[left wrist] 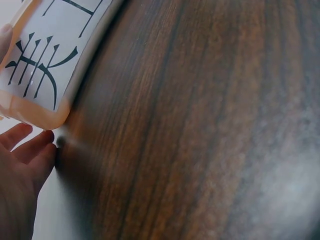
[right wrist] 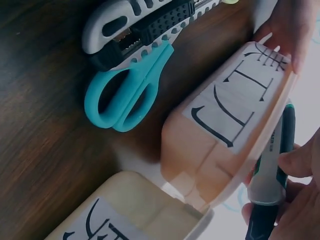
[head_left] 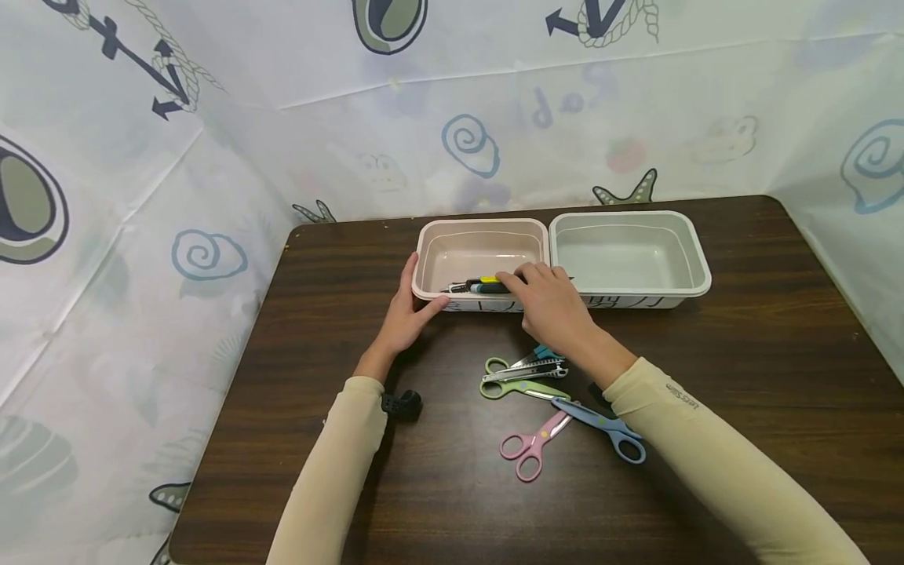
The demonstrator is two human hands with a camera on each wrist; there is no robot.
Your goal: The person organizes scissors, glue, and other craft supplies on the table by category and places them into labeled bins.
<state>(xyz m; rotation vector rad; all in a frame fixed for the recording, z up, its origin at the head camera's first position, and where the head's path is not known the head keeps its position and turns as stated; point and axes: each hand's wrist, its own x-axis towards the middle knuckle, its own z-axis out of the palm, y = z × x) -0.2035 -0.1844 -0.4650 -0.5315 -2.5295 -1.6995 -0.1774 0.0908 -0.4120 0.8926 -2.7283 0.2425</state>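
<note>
My left hand (head_left: pixel 405 320) rests against the left end of the pink bin (head_left: pixel 480 227), its thumb on the front rim and its fingers, fairly straight, along the side. My right hand (head_left: pixel 549 306) is over the bin's right front part. Its fingers pinch a pen-shaped tool (right wrist: pixel 270 170) with a whitish body and dark green ends; its exact kind is unclear. Inside the bin, slim tools (head_left: pixel 466 286), one with yellow, lie along the front wall, partly hidden by the right hand. Character labels (right wrist: pixel 230 102) cover the bin's front.
A pale green bin (head_left: pixel 628 255) stands right of the pink one. Nearer me lie a silver utility knife (head_left: pixel 523 372), teal-handled scissors (head_left: pixel 544 353), green scissors (head_left: pixel 512 388), pink scissors (head_left: pixel 531 449) and blue scissors (head_left: pixel 600 420). Patterned cloth (head_left: pixel 452 94) hangs behind the dark table (head_left: pixel 282 439).
</note>
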